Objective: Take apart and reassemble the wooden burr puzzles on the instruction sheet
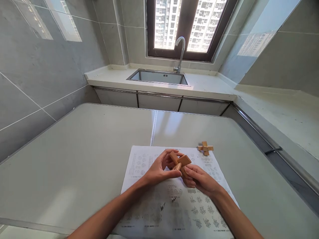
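Both my hands hold a wooden burr puzzle (183,160) just above a printed sheet (139,205). Its brown pieces cross one another and stick out in several directions. My left hand (159,167) is closed around its left side, with the thumb along the near edge. On the lower right, my right hand (199,177) pinches a protruding piece between thumb and fingers. Part of the puzzle is hidden by the fingers. A second, cross-shaped wooden puzzle (205,148) rests at the sheet's upper right corner. Small line diagrams and text cover the sheet.
A pale table (74,159) with a seam stretches around the sheet. Behind it is a counter (112,76) with a sink (159,77) and a curved faucet (181,54) below a window (184,26). Another counter (281,109) runs along the right, with a metal rail (259,126) beneath it.
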{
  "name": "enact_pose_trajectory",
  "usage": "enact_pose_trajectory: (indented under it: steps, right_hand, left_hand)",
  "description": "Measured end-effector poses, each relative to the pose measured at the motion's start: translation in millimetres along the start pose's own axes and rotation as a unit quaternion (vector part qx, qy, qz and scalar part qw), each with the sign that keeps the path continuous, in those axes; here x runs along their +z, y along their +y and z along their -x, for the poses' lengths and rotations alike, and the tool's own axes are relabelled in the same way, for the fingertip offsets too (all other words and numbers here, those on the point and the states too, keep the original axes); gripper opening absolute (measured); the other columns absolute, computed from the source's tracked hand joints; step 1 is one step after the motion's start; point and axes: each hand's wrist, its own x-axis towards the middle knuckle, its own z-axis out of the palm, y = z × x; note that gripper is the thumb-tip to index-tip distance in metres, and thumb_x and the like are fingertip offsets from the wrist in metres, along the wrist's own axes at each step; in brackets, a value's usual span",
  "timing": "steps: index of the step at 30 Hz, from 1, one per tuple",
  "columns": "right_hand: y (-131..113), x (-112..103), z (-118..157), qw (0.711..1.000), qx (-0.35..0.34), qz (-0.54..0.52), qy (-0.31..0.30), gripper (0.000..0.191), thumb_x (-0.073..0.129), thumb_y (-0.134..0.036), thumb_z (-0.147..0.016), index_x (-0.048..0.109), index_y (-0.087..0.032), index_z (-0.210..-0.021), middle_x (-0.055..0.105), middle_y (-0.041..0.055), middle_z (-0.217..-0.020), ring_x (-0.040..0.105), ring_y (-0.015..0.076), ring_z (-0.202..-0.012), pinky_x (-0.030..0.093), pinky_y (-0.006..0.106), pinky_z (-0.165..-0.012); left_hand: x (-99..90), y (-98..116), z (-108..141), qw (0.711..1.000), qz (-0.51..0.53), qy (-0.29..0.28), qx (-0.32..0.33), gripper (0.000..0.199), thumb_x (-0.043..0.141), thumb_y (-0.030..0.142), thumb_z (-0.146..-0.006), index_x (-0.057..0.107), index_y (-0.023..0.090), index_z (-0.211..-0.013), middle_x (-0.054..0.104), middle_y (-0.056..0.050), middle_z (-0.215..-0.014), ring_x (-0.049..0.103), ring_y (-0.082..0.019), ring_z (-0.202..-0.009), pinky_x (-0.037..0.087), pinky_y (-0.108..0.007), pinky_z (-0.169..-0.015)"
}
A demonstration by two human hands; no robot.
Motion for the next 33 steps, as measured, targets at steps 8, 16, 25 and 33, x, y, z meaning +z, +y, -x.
enact_pose_trajectory:
  steps: [8,16,25,33]
  right_hand:
    - [-3.3,1.8,-5.8,0.985,-0.057,-0.125,0.101,0.034,0.076,-0.04,-0.095,0.054,-0.02,-0.079,0.032,-0.0065,-0.068,0.022,0.0086,-0.054,0.028,0.022,-0.048]
    - [-5.9,-14.3,-10.1,0.946,-0.094,-0.275,0.144,0.02,0.076,-0.028,-0.095,0.057,-0.021,-0.09,0.03,-0.0075,-0.07,0.026,0.0074,-0.051,0.038,0.016,-0.045]
    - [-5.7,-20.1,-11.5,0.939,-0.108,-0.283,0.164,0.018,0.076,-0.029,-0.094,0.06,-0.021,-0.096,0.032,-0.0078,-0.069,0.029,0.0077,-0.049,0.04,0.018,-0.044]
    - [-5.7,-10.5,-10.4,0.966,-0.074,-0.204,0.139,0.026,0.081,-0.029,-0.09,0.057,-0.02,-0.084,0.034,-0.0063,-0.072,0.024,0.0071,-0.052,0.031,0.017,-0.042]
  left_hand:
    - [2.2,-5.0,-3.0,0.991,-0.027,0.12,-0.042,0.056,0.076,0.053,-0.091,0.055,0.021,-0.132,0.063,-0.017,-0.146,0.058,-0.031,-0.138,0.041,-0.053,-0.121]
    - [3.2,-4.0,-3.2,0.987,-0.068,0.142,-0.038,0.044,0.075,0.048,-0.092,0.06,0.02,-0.123,0.065,-0.015,-0.139,0.063,-0.029,-0.129,0.045,-0.05,-0.117]
    - [2.5,-3.8,-3.5,0.983,-0.085,0.156,-0.052,0.034,0.074,0.043,-0.091,0.063,0.019,-0.113,0.069,-0.011,-0.12,0.067,-0.023,-0.111,0.05,-0.04,-0.105]
    - [1.7,-5.3,-5.1,0.983,-0.092,0.15,-0.051,0.03,0.072,0.045,-0.092,0.066,0.019,-0.105,0.068,-0.005,-0.1,0.067,-0.018,-0.089,0.053,-0.035,-0.095]
